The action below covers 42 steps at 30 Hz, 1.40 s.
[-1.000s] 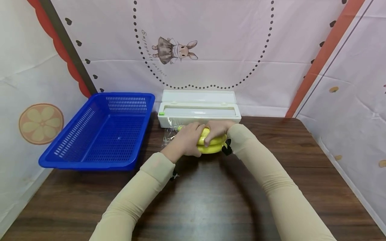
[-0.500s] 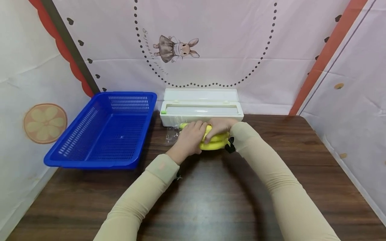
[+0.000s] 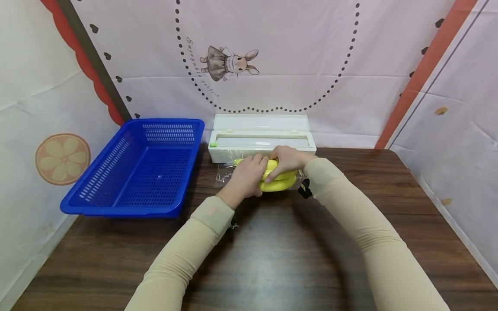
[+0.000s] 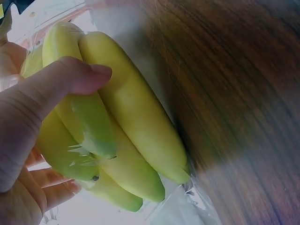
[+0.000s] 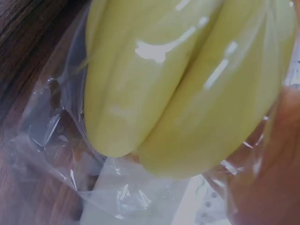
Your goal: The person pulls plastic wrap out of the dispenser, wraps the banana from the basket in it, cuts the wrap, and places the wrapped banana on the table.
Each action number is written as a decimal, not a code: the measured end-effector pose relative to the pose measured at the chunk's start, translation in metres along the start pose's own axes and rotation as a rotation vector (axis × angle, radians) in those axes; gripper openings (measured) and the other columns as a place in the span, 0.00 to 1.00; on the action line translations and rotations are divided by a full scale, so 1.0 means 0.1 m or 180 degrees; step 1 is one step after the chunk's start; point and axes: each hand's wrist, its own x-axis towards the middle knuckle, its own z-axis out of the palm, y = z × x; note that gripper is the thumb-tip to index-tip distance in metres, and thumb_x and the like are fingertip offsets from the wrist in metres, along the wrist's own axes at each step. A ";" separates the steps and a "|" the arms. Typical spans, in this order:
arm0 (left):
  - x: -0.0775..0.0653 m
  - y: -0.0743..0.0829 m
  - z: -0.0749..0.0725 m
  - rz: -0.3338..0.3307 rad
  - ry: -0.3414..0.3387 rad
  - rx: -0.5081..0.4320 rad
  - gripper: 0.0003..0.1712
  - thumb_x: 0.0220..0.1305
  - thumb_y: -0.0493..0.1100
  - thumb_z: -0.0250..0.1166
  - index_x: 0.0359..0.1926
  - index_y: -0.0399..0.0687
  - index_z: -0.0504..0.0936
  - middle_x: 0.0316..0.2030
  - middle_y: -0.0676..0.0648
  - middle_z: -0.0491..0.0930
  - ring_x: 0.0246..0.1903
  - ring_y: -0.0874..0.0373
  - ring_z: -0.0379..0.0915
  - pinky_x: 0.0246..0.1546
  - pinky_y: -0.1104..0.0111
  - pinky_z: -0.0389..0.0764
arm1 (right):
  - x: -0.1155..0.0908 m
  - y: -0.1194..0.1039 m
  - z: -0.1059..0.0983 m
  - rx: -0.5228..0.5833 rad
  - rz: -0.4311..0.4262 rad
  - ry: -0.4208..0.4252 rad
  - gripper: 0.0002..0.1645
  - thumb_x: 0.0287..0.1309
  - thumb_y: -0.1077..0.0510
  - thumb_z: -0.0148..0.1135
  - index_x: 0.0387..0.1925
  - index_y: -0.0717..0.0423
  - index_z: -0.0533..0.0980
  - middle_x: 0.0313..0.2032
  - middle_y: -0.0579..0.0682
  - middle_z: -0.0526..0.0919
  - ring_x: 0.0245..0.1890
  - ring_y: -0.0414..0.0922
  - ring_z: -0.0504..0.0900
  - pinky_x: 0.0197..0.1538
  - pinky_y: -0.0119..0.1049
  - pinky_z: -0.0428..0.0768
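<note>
A bunch of yellow bananas point(image 3: 278, 185) with greenish tips is at the table's centre, close in front of a white cling film dispenser point(image 3: 262, 154). My left hand point(image 3: 246, 175) grips its left part; in the left wrist view the thumb point(image 4: 70, 79) lies across the bananas point(image 4: 140, 112) and the fingers are behind. At the right end, my right hand point(image 3: 288, 159) holds the bunch, thumb in front and fingers mostly hidden. Clear cling film point(image 5: 51, 126) covers the bananas point(image 5: 136, 93) in the right wrist view and hangs loose past their ends. More film sticks out left of the bunch.
A blue perforated basket point(image 3: 171, 211) stands on the left of the dark wooden table point(image 3: 264, 259). The dispenser's lid point(image 3: 261, 122) is raised against the printed cloth backdrop point(image 3: 311, 52). A small green piece point(image 3: 212, 145) sits at the dispenser's left end.
My right hand has risen slightly over the bananas, and some film now shows at their right end. My left hand keeps its grip. The head view has shifted a little.
</note>
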 end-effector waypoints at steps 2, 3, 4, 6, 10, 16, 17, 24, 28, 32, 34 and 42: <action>0.00 0.00 0.00 0.0005 -0.0014 -0.0007 0.56 0.30 0.54 0.78 0.62 0.38 0.65 0.49 0.44 0.70 0.46 0.50 0.70 0.52 0.62 0.74 | -0.03 -0.02 0.00 -0.0116 -0.0049 0.0108 0.34 0.30 0.30 0.74 0.33 0.51 0.80 0.42 0.50 0.76 0.42 0.46 0.73 0.41 0.37 0.73; 0.00 0.00 0.00 0.0008 -0.0016 -0.0012 0.56 0.31 0.54 0.78 0.62 0.38 0.65 0.49 0.44 0.70 0.46 0.50 0.70 0.52 0.62 0.74 | -0.05 -0.03 0.01 -0.0173 -0.0066 0.0148 0.34 0.31 0.30 0.73 0.33 0.51 0.80 0.42 0.50 0.76 0.42 0.46 0.73 0.41 0.37 0.72; 0.01 -0.01 0.01 0.0007 -0.0024 -0.0016 0.56 0.31 0.54 0.78 0.62 0.38 0.64 0.49 0.44 0.70 0.46 0.50 0.70 0.52 0.62 0.74 | -0.07 -0.04 0.01 -0.0217 -0.0072 0.0179 0.35 0.31 0.29 0.73 0.35 0.50 0.80 0.41 0.50 0.76 0.41 0.46 0.73 0.40 0.37 0.72; 0.01 -0.02 0.01 0.0017 -0.0039 -0.0005 0.56 0.32 0.55 0.78 0.62 0.38 0.64 0.50 0.43 0.70 0.47 0.50 0.70 0.52 0.62 0.75 | -0.12 -0.06 0.03 -0.0229 -0.0053 0.0229 0.40 0.32 0.29 0.72 0.43 0.50 0.79 0.38 0.49 0.78 0.37 0.45 0.73 0.39 0.38 0.72; 0.03 -0.04 0.01 0.0015 -0.0073 -0.0006 0.57 0.32 0.55 0.77 0.64 0.38 0.63 0.51 0.43 0.70 0.48 0.50 0.70 0.52 0.62 0.75 | -0.23 -0.05 0.09 -0.0254 -0.0092 0.0418 0.54 0.32 0.29 0.73 0.61 0.48 0.67 0.45 0.45 0.80 0.38 0.43 0.75 0.45 0.39 0.72; 0.05 -0.08 -0.01 0.0007 -0.0116 -0.0082 0.58 0.33 0.55 0.77 0.65 0.37 0.63 0.54 0.42 0.70 0.52 0.48 0.70 0.56 0.61 0.73 | -0.36 -0.05 0.24 -0.0478 -0.0325 0.0733 0.58 0.30 0.37 0.78 0.62 0.53 0.63 0.47 0.46 0.75 0.44 0.45 0.73 0.51 0.44 0.70; 0.05 -0.09 -0.01 0.0008 -0.0125 -0.0088 0.58 0.33 0.55 0.77 0.65 0.37 0.63 0.54 0.42 0.70 0.52 0.48 0.70 0.56 0.61 0.73 | -0.37 -0.06 0.27 -0.0520 -0.0337 0.0774 0.58 0.30 0.39 0.79 0.63 0.54 0.62 0.48 0.47 0.74 0.45 0.46 0.73 0.52 0.45 0.70; 0.06 -0.10 -0.04 0.0037 -0.0158 -0.0259 0.57 0.33 0.54 0.77 0.65 0.38 0.63 0.56 0.42 0.70 0.55 0.47 0.69 0.59 0.61 0.70 | -0.43 -0.03 0.39 -0.0661 -0.0545 0.1126 0.56 0.34 0.45 0.78 0.63 0.61 0.61 0.56 0.57 0.68 0.46 0.50 0.74 0.52 0.44 0.75; 0.05 -0.12 -0.05 0.0034 -0.0149 -0.0375 0.56 0.32 0.53 0.77 0.64 0.39 0.64 0.55 0.43 0.70 0.52 0.48 0.69 0.56 0.60 0.73 | -0.42 -0.01 0.40 -0.0758 -0.0658 0.1285 0.53 0.35 0.44 0.76 0.62 0.62 0.64 0.51 0.56 0.71 0.43 0.48 0.74 0.50 0.43 0.76; 0.05 -0.14 -0.06 0.0013 -0.0142 -0.0494 0.55 0.32 0.52 0.78 0.64 0.40 0.65 0.55 0.42 0.70 0.51 0.48 0.70 0.54 0.60 0.74 | -0.41 0.01 0.39 -0.0672 -0.0728 0.1349 0.53 0.33 0.44 0.77 0.61 0.59 0.64 0.50 0.54 0.73 0.45 0.48 0.73 0.51 0.43 0.74; 0.05 -0.16 -0.07 0.0008 -0.0150 -0.0566 0.54 0.32 0.52 0.78 0.63 0.41 0.66 0.54 0.42 0.70 0.50 0.49 0.70 0.52 0.60 0.75 | -0.41 0.01 0.39 -0.0595 -0.0712 0.1346 0.52 0.32 0.44 0.77 0.60 0.57 0.65 0.49 0.53 0.73 0.45 0.47 0.73 0.51 0.43 0.74; 0.06 -0.21 -0.09 0.0027 -0.0279 -0.0722 0.47 0.34 0.53 0.76 0.59 0.46 0.69 0.50 0.44 0.72 0.43 0.53 0.70 0.45 0.62 0.76 | -0.42 -0.02 0.34 -0.0306 -0.0574 0.1251 0.53 0.29 0.43 0.79 0.59 0.56 0.67 0.47 0.50 0.75 0.43 0.45 0.73 0.48 0.41 0.75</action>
